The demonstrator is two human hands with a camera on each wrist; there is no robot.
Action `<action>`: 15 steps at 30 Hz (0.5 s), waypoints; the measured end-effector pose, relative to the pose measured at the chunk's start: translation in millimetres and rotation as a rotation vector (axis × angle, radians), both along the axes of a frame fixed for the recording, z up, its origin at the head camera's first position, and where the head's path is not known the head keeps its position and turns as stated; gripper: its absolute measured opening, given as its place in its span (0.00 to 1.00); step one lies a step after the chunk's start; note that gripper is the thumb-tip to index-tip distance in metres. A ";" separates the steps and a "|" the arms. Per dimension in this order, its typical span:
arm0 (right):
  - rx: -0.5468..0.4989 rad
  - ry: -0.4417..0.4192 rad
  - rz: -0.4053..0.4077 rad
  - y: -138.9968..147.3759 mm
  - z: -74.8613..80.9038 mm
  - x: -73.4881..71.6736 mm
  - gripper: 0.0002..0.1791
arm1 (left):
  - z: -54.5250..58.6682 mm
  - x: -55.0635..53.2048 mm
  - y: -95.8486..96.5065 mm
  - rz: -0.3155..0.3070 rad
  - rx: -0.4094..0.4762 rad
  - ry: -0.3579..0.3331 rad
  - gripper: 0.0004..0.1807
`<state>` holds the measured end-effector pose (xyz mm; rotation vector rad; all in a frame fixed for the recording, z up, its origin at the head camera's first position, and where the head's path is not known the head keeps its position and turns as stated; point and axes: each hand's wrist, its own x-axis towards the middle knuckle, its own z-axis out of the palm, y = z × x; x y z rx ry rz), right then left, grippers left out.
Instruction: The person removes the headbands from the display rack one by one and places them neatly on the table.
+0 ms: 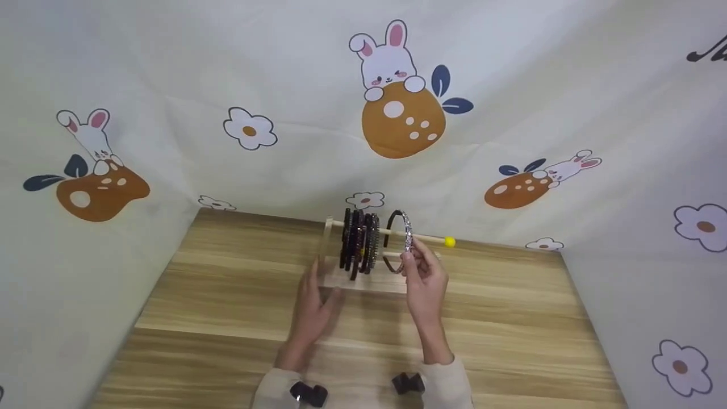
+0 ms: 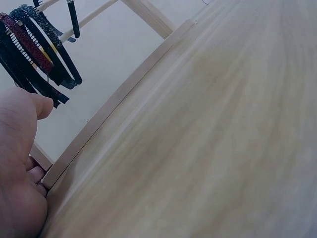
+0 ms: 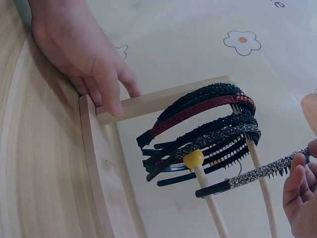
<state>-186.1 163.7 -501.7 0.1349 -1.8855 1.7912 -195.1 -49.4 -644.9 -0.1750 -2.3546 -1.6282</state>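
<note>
With the left hand (image 1: 314, 309) gripping the rack (image 1: 326, 236), the right hand (image 1: 427, 289) pinches a glittery headband (image 1: 408, 233) at the rods (image 1: 430, 238), apart from the other headbands (image 1: 355, 244), apparently mid-slide, calling for a level move.

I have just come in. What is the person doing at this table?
The person's right hand holds a sparkly headband, while the left hand grips the opposite end of a wooden rack. Several other headbands hang together on its rods. The held one is apart from them, nearer the yellow ball; whether it rests on a rod is unclear.
</note>
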 end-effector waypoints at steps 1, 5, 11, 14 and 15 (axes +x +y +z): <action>0.000 0.000 -0.001 0.4 1.0 0.7 0.18 | 0.1 0.0 0.0 0.001 -0.003 0.002 0.47; 0.005 0.001 -0.008 1.9 3.2 2.3 0.18 | -0.3 -0.4 0.1 -0.006 0.000 0.017 0.46; 0.001 0.001 -0.015 2.7 3.5 3.8 0.18 | -1.1 -0.8 0.3 -0.006 0.015 0.020 0.46; -0.002 0.005 -0.014 2.7 4.0 4.8 0.18 | -0.4 -0.1 0.1 -0.009 0.023 -0.005 0.46; -0.002 0.006 -0.016 2.7 4.4 5.4 0.18 | -0.1 0.3 0.0 -0.007 0.021 -0.016 0.46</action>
